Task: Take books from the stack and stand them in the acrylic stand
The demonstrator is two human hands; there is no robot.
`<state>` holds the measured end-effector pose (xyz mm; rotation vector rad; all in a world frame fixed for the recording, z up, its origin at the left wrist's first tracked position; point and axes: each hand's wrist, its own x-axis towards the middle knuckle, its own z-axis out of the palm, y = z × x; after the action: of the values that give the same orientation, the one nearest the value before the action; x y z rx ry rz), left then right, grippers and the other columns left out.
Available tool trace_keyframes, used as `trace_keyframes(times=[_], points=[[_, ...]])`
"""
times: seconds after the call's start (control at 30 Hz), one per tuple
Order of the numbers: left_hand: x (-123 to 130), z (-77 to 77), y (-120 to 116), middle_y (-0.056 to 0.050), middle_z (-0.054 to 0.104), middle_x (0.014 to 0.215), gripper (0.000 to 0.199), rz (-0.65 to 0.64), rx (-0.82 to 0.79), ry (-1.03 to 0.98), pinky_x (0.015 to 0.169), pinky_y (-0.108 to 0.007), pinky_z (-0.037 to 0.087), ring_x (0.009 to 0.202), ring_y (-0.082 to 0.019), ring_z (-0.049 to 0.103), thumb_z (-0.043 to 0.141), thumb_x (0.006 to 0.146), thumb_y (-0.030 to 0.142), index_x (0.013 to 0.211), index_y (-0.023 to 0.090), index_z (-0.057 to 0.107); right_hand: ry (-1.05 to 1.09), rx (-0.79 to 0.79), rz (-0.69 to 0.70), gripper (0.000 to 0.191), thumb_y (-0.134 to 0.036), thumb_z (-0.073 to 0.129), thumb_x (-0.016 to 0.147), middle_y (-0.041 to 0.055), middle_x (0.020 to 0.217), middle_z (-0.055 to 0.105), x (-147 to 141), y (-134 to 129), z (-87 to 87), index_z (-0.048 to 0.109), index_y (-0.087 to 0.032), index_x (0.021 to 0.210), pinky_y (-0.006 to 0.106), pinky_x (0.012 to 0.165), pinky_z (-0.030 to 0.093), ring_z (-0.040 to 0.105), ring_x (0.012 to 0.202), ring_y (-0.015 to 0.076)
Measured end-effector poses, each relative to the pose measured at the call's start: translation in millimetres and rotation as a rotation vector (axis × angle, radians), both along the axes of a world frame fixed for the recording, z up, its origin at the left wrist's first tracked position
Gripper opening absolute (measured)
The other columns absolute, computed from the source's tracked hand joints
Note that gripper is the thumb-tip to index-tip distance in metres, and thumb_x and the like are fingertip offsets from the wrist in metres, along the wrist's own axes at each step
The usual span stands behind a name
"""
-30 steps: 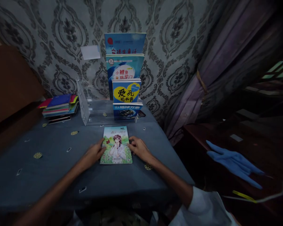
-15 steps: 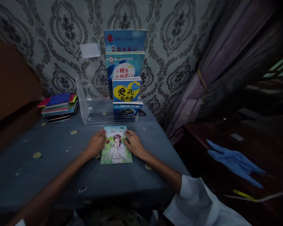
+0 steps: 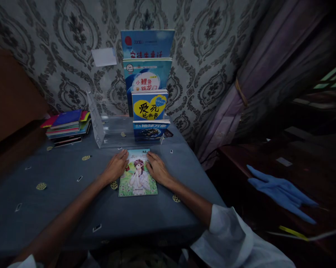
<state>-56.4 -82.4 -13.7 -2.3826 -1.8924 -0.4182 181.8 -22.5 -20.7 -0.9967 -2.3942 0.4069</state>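
A thin book with a drawn figure on its cover (image 3: 139,176) lies flat on the dark cloth-covered table (image 3: 73,208). My left hand (image 3: 117,166) rests at its upper left edge, and my right hand (image 3: 158,169) at its upper right edge, fingers lying on the cover's borders. Both hands have their fingers stretched forward and wrap round nothing. Behind the book is a clear tiered stand (image 3: 96,121). On its right side stand a blue earth book (image 3: 149,132), a blue book with a yellow heart (image 3: 149,106), and taller blue books (image 3: 148,44).
A stack of colourful books (image 3: 69,124) lies at the table's back left. Dark glasses (image 3: 168,133) sit right of the stand. A white card (image 3: 104,57) is above the stand's left side. Blue gloves (image 3: 282,193) lie on a dark red surface at right, near a purple curtain (image 3: 226,108).
My left hand has shifted slightly right and further onto the book's upper left edge. My right hand stays at the right edge. The view has moved a little.
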Motion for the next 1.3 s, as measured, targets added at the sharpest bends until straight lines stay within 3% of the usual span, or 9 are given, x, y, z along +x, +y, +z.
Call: trace_keyframes(times=[0.17, 0.37, 0.6, 0.8, 1.1, 1.3], points=[[12.1, 8.9, 4.7, -0.017, 0.048, 0.152, 0.045, -0.024, -0.057, 0.049, 0.118, -0.047, 0.034, 0.144, -0.027, 0.042, 0.033, 0.102, 0.026, 0.141, 0.01, 0.049, 0.007, -0.005, 0.012, 0.043, -0.022, 0.045, 0.097, 0.0207, 0.146, 0.054, -0.2, 0.2, -0.3, 0.057, -0.011, 0.137, 0.054, 0.119, 0.033, 0.047, 0.139, 0.0283], [22.4, 14.4, 9.3, -0.018, 0.044, 0.155, 0.046, -0.044, -0.102, 0.044, 0.119, -0.047, 0.031, 0.146, -0.027, 0.039, 0.033, 0.104, 0.029, 0.143, 0.01, 0.047, 0.021, -0.003, 0.011, 0.044, -0.022, 0.046, 0.097, 0.0193, 0.146, 0.054, -0.2, 2.1, -3.6, 0.057, -0.011, 0.138, 0.048, 0.119, 0.035, 0.049, 0.138, 0.0267], [35.9, 12.0, 20.4, -0.017, 0.045, 0.154, 0.047, -0.107, -0.107, 0.031, 0.12, -0.046, 0.03, 0.146, -0.026, 0.039, 0.032, 0.104, 0.028, 0.144, 0.01, 0.047, 0.015, -0.005, 0.02, 0.045, -0.023, 0.046, 0.096, 0.022, 0.146, 0.054, 0.7, 3.3, -4.6, 0.057, -0.007, 0.136, 0.048, 0.118, 0.037, 0.048, 0.138, 0.0281], [49.1, 8.5, 34.6, -0.016, 0.045, 0.155, 0.048, -0.204, -0.087, 0.008, 0.12, -0.044, 0.029, 0.147, -0.023, 0.037, 0.032, 0.103, 0.025, 0.147, 0.012, 0.044, 0.054, -0.028, 0.02, 0.041, -0.021, 0.046, 0.095, 0.0217, 0.139, 0.057, 0.7, -0.7, 5.5, 0.059, -0.007, 0.131, 0.046, 0.114, 0.042, 0.052, 0.132, 0.0289], [58.2, 10.9, 51.0, -0.013, 0.046, 0.155, 0.049, -0.281, -0.102, -0.01, 0.119, -0.042, 0.029, 0.145, -0.021, 0.04, 0.033, 0.102, 0.025, 0.149, 0.014, 0.044, 0.15, -0.066, 0.053, 0.03, -0.013, 0.05, 0.091, 0.013, 0.119, 0.065, 7.0, 8.0, 6.8, 0.068, -0.014, 0.115, 0.037, 0.104, 0.048, 0.061, 0.115, 0.0228], [59.8, 11.1, 53.3, -0.012, 0.047, 0.154, 0.049, -0.272, -0.097, -0.06, 0.117, -0.042, 0.032, 0.145, -0.02, 0.041, 0.03, 0.102, 0.024, 0.147, 0.014, 0.047, 0.088, -0.023, 0.02, 0.034, -0.013, 0.049, 0.093, 0.0165, 0.127, 0.067, 8.7, 9.0, 1.5, 0.069, -0.012, 0.12, 0.043, 0.108, 0.046, 0.061, 0.121, 0.0264]])
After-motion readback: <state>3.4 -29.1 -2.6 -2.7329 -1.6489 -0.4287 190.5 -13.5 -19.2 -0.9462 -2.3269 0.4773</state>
